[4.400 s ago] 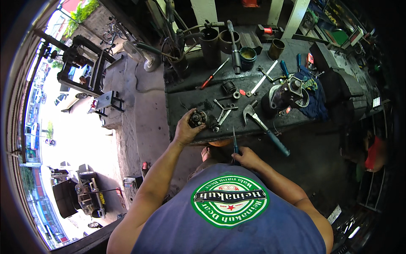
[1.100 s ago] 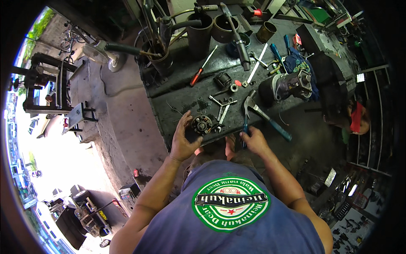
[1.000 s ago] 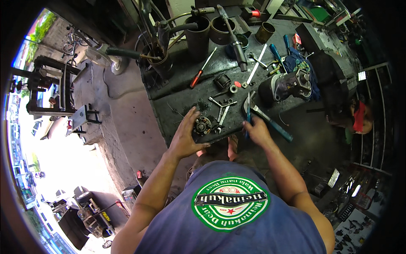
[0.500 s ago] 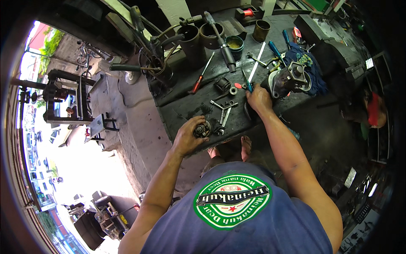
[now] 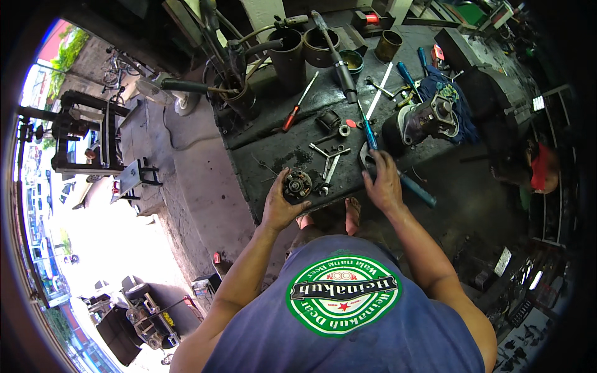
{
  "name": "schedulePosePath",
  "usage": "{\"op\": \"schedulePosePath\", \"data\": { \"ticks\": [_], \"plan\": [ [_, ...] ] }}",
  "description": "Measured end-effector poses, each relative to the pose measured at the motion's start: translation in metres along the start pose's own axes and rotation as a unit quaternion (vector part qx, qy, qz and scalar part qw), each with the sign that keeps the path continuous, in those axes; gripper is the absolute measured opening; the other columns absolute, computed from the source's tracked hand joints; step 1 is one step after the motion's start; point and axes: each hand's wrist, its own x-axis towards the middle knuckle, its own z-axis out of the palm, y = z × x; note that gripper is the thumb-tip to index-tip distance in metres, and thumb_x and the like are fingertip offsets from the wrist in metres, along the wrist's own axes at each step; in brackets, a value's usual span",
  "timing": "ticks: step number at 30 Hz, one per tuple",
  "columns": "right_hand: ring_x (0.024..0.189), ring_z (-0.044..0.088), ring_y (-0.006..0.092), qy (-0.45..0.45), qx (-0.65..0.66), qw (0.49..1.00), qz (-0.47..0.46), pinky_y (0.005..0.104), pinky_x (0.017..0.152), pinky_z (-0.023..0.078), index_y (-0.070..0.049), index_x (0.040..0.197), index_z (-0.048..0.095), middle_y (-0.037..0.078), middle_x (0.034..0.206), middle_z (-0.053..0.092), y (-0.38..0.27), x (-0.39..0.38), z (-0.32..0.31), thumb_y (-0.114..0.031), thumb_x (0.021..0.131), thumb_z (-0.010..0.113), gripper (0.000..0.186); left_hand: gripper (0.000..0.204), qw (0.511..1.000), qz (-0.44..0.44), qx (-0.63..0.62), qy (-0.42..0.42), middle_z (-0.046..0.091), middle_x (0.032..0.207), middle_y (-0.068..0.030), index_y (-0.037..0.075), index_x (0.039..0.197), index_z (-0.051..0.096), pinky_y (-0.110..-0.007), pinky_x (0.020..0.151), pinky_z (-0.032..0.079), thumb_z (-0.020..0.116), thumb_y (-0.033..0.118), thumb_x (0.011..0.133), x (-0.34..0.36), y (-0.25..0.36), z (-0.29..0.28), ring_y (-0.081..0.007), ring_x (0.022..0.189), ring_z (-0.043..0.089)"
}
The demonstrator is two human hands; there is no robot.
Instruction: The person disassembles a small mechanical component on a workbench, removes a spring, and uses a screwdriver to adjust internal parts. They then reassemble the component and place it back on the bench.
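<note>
My left hand (image 5: 280,202) is curved around a round metal part (image 5: 297,183) with an exposed hub at the bench's front edge, thumb and fingertips at its sides. My right hand (image 5: 384,180) has loosely bent, separated fingers over the claw hammer (image 5: 416,190), whose head it partly hides. A blue-handled screwdriver (image 5: 372,138) lies beyond those fingertips, pointing away from me. Between the hands sit wrenches and a three-armed socket tool (image 5: 326,155). Farther back are a dark cylindrical part (image 5: 328,121), a red-handled screwdriver (image 5: 291,117) and a larger metal housing (image 5: 423,124) at the right.
Cans with long tools (image 5: 283,65) crowd the back of the bench (image 5: 258,143). A blue rag (image 5: 463,127) lies right of the housing. A fan (image 5: 177,99), metal frame (image 5: 93,137) and small step stand (image 5: 134,177) are on the left; a red object (image 5: 541,168) at far right.
The blue screwdriver, earlier in my right hand, now lies farther back on the bench; that hand reached forward and has drawn back toward me. My left hand stays at the round part.
</note>
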Motion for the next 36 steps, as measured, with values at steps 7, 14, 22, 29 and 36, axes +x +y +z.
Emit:
{"op": "schedulePosePath", "data": {
  "ticks": [7,14,22,29,36],
  "plan": [
    [0.137,0.062,0.0459,-0.122,0.054,0.989,0.061,0.0506,0.115,0.055,-0.009,0.156,0.057,0.025,0.152,0.058,-0.023,-0.095,0.004,-0.017,0.095,0.082,0.067,0.116,0.999,0.028,-0.039,-0.02,0.063,0.16,-0.0176,0.005,0.166,0.043,-0.043,0.126,0.048,0.107,0.015,0.069,0.015,-0.01,0.002,-0.0302,0.146,0.063],
    [0.113,0.073,0.0368,-0.07,0.106,0.983,0.129,0.0469,0.1,0.061,-0.005,0.151,0.061,0.018,0.133,0.067,-0.037,-0.137,-0.007,-0.014,0.095,0.081,0.06,0.124,0.995,0.078,-0.058,-0.016,0.049,0.171,-0.02,0.005,0.173,0.033,-0.044,0.132,0.042,0.103,0.011,0.071,0.002,-0.005,-0.006,-0.0333,0.157,0.052],
    [0.111,0.073,0.0379,-0.001,0.14,0.985,0.097,0.046,0.099,0.059,0.001,0.147,0.065,0.022,0.13,0.071,-0.033,-0.056,-0.01,-0.015,0.097,0.079,0.054,0.091,0.967,0.236,0.08,0.048,0.055,0.164,-0.0232,0.002,0.153,0.058,-0.048,0.125,0.048,0.1,0.01,0.072,0.003,0.016,-0.013,-0.041,0.151,0.056],
    [0.129,0.07,0.0393,0.101,0.151,0.971,0.156,0.0482,0.109,0.057,-0.007,0.149,0.066,0.023,0.139,0.071,-0.019,0.159,0.004,-0.017,0.096,0.08,0.055,0.09,0.984,0.082,0.04,0.151,0.062,0.153,-0.0183,0.002,0.151,0.058,-0.043,0.111,0.055,0.101,0.011,0.073,-0.023,0.034,-0.007,-0.0344,0.131,0.067],
    [0.136,0.065,0.0461,0.026,-0.176,0.984,0.009,0.0555,0.111,0.055,-0.02,0.152,0.068,0.025,0.154,0.063,0.056,0.327,0.071,-0.02,0.101,0.066,0.051,0.081,0.973,0.086,0.119,0.178,0.05,0.168,-0.0221,0.004,0.146,0.062,-0.05,0.128,0.046,0.101,0.018,0.076,-0.028,0.035,0.015,-0.0444,0.151,0.053]
  ]
}}
